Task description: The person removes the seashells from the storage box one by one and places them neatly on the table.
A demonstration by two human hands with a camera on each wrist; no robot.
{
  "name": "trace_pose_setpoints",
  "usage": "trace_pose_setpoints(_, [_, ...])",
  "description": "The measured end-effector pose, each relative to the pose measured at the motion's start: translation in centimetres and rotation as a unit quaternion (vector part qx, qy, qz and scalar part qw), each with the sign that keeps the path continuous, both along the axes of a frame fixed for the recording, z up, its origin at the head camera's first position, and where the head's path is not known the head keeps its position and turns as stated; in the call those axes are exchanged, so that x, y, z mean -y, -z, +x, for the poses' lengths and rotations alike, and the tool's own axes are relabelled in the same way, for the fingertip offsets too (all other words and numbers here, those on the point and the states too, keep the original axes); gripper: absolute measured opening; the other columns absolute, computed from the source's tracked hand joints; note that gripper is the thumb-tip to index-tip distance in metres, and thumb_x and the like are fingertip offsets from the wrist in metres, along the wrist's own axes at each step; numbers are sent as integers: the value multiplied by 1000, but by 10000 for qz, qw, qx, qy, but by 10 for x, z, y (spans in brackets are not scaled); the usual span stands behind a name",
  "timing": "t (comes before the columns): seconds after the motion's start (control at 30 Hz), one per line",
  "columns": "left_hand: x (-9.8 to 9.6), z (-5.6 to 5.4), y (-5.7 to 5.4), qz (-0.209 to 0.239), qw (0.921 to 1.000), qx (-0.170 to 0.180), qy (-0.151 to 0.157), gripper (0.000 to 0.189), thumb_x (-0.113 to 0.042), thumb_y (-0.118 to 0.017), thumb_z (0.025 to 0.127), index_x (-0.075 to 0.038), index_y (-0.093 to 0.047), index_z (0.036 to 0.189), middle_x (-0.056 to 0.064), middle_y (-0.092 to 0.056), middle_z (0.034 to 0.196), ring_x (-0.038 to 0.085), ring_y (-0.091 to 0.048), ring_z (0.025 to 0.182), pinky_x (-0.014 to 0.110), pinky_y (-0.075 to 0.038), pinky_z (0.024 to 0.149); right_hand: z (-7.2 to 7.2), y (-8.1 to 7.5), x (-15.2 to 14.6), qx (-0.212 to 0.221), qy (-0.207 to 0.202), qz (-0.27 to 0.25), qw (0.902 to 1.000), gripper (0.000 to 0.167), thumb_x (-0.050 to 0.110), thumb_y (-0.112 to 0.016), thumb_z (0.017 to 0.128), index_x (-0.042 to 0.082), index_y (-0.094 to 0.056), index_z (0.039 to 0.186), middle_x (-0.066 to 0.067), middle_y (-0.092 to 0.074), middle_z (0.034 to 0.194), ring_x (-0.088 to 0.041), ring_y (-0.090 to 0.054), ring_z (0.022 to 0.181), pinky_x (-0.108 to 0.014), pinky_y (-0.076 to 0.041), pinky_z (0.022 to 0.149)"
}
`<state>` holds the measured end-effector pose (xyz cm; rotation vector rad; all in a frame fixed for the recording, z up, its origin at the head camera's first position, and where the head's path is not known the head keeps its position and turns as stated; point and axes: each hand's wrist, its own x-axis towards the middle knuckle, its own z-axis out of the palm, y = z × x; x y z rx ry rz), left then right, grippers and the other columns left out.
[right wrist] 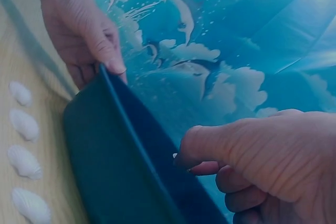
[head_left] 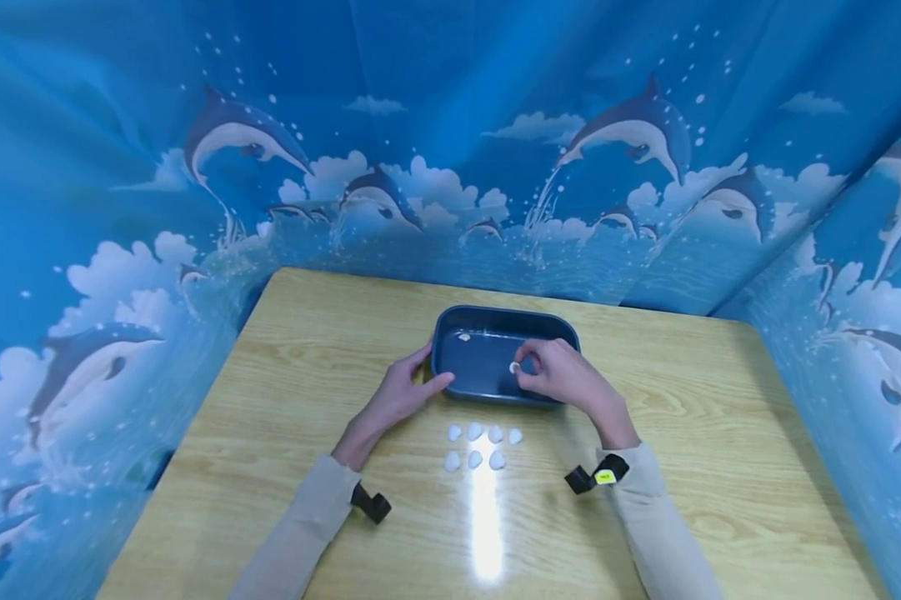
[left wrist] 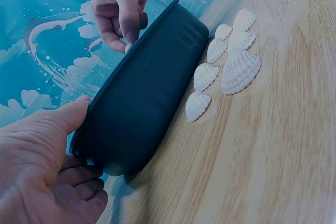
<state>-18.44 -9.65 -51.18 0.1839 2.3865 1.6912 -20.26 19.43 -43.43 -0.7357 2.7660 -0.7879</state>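
A dark blue rectangular basin (head_left: 482,367) stands on the table with a small pale shell (head_left: 464,337) in its far left part. My left hand (head_left: 403,390) grips the basin's left end; in the left wrist view its thumb lies at the rim and its fingers curl against the outer wall. Over the basin's right half, my right hand (head_left: 565,377) pinches a small white seashell (head_left: 514,367) between thumb and fingertips. Only an edge of that shell shows in the right wrist view. White ribbed seashells (left wrist: 240,72) lie in two rows on the near side of the basin.
The wooden table (head_left: 330,333) has its far edge just behind the basin. A blue dolphin-print curtain (head_left: 435,100) hangs behind it and along both sides. Light glares off the tabletop (head_left: 486,533) on the near side of the shells.
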Motion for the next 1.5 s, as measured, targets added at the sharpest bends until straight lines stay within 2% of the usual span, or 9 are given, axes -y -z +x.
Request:
trace_pose_setpoints(0.17, [1, 0, 0, -16, 10000, -22, 2, 87, -47, -76, 95, -9, -34, 162, 9, -32, 168, 29, -26, 157, 45, -26, 127, 10, -9, -6, -39, 54, -75, 9999, 13, 17, -72, 96, 7, -71, 106, 5, -45, 60, -11, -41, 50, -25, -33, 49])
trace_pose_setpoints(0.33, [1, -1, 0, -9, 10000, -2, 3, 88, -49, -76, 95, -10, -34, 162, 10, -31, 169, 29, -25, 157, 46, -25, 127, 19, -11, -14, -164, 131, -107, 9997, 14, 17, -73, 96, 7, -72, 106, 6, -45, 61, -10, -40, 50, -25, -33, 49])
trace_pose_setpoints(0.53, [0, -1, 1, -20, 10000, 8, -22, 84, -44, -76, 96, -11, -35, 162, 10, -32, 168, 29, -25, 157, 45, -26, 127, 30, -10, -22, -318, 240, -155, 9991, 14, 17, -74, 95, 7, -73, 104, 6, -47, 62, -8, -40, 51, -24, -33, 49])
trace_pose_setpoints(0.73, [-1, 0, 0, -29, 10000, 54, -73, 80, -37, -75, 98, -10, -34, 162, 9, -32, 168, 29, -26, 157, 45, -26, 127, 43, -6, -28, -281, 325, -260, 9987, 13, 15, -75, 94, 7, -73, 105, 8, -43, 59, -6, -38, 49, -23, -32, 47])
trace_pose_setpoints(1.03, [-2, -1, -1, -64, 9999, 69, -51, 79, -35, -74, 99, -11, -34, 162, 8, -31, 169, 27, -24, 157, 44, -25, 128, 61, 2, -32, -333, 203, -525, 9979, 9, 11, -76, 94, 10, -74, 103, 11, -41, 59, -2, -35, 49, -22, -32, 46])
trace_pose_setpoints(1.27, [-1, 1, -4, 73, 9999, -57, 55, 78, -31, -73, 100, -6, -33, 162, 13, -31, 169, 30, -26, 157, 45, -26, 127, 73, 7, -33, -102, 231, -724, 9971, 11, 8, -77, 92, 9, -73, 102, 12, -42, 59, -1, -36, 50, -21, -34, 46])
trace_pose_setpoints(1.5, [-1, 1, -5, 63, 10000, 8, 65, 78, -32, -73, 100, -9, -33, 162, 10, -31, 169, 28, -26, 157, 44, -26, 127, 82, 13, -33, 285, 287, -849, 9956, 13, 8, -76, 92, 8, -73, 104, 12, -41, 60, -1, -37, 51, -20, -33, 46])
